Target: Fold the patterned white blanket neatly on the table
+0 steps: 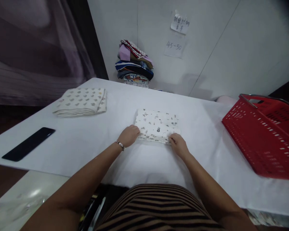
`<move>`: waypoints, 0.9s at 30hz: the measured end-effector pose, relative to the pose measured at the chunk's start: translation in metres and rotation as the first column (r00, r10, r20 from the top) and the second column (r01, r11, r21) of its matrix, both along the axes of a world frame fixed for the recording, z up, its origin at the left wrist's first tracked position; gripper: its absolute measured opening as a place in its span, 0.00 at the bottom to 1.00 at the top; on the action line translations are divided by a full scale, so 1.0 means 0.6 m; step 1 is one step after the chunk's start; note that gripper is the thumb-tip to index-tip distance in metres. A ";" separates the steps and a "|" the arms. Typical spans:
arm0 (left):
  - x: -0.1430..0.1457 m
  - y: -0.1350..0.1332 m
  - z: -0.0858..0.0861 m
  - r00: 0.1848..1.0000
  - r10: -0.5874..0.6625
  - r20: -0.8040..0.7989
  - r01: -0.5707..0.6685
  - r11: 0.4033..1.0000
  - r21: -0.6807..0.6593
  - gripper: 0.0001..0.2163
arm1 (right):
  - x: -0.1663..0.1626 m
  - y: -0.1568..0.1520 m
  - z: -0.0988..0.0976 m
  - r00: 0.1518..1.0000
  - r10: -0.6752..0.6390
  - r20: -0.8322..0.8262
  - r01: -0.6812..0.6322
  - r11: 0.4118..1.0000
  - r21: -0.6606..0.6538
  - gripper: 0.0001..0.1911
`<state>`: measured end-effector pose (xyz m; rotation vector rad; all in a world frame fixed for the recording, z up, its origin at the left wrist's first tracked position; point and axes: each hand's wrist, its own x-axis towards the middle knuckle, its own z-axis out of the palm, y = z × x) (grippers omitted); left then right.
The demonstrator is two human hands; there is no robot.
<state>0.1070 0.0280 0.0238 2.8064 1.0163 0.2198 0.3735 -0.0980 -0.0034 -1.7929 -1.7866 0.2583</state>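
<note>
A white cloth (156, 123) with small printed figures lies folded in several layers at the middle of the table. My left hand (130, 134), with a bracelet at the wrist, is closed on its near left corner. At the near right corner my right hand (178, 143) pinches the layered edge. The fingertips of both hands are partly hidden against the cloth. To the left lies another folded cloth (83, 101), cream with grey leaf-like prints, apart from both hands.
A white-covered table (197, 128) spans the view. On it are a red plastic basket (262, 138) at the right and a black flat phone-like slab (29, 144) at the left. A stack of folded clothes (135, 64) stands beyond the far edge, by a wall with paper notes (179, 24).
</note>
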 end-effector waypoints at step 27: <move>-0.011 0.003 -0.014 0.985 -0.160 -0.063 0.171 0.948 0.267 0.11 | 0.016 -0.008 -0.008 0.992 0.119 -0.043 -0.115 0.989 0.088 0.10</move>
